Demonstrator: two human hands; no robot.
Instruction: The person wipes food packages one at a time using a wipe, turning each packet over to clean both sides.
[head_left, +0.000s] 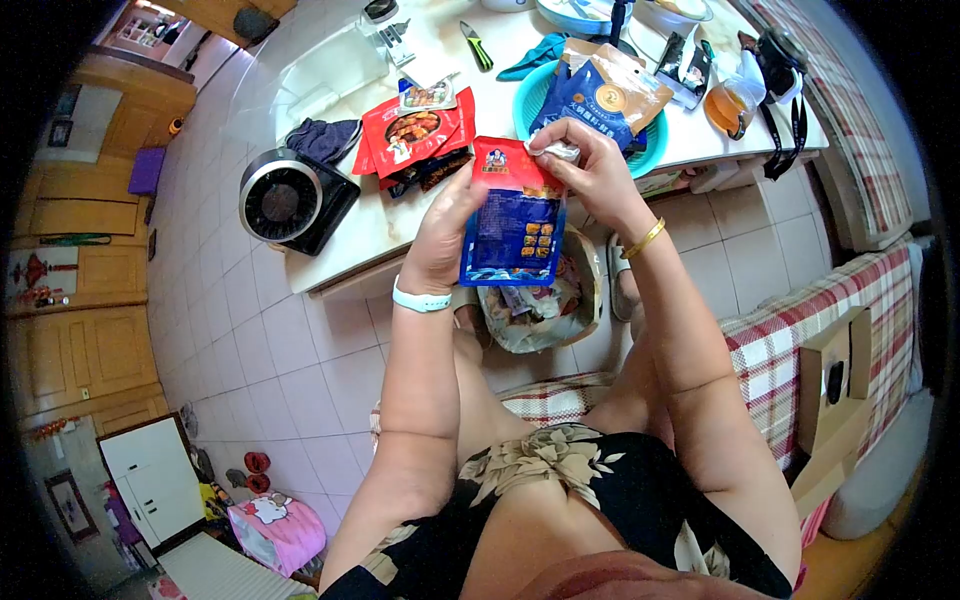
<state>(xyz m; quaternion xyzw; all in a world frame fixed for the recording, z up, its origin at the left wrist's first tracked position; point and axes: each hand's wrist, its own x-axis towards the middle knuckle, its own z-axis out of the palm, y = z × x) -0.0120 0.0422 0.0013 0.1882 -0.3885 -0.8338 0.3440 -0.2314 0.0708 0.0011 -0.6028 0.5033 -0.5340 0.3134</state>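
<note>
A red and blue food packet [513, 230] hangs upright in front of me, over the table's front edge. My left hand [447, 228] grips its left side. At its top right corner, my right hand [588, 170] pinches a small crumpled whitish piece [558, 150], perhaps a tissue or wrapper. Just left of the packet, red food packets [412, 130] lie in a pile on the table [375, 228]. Behind my right hand, a turquoise basket [656, 135] holds blue and tan pouches [600, 92].
Below the packet stands a lined waste bin [540, 325] with rubbish in it. A black round-faced device [283, 203] sits at the table's left corner. Farther back lies a green-handled knife [477, 47]. A jug of amber liquid [727, 106] stands at the right.
</note>
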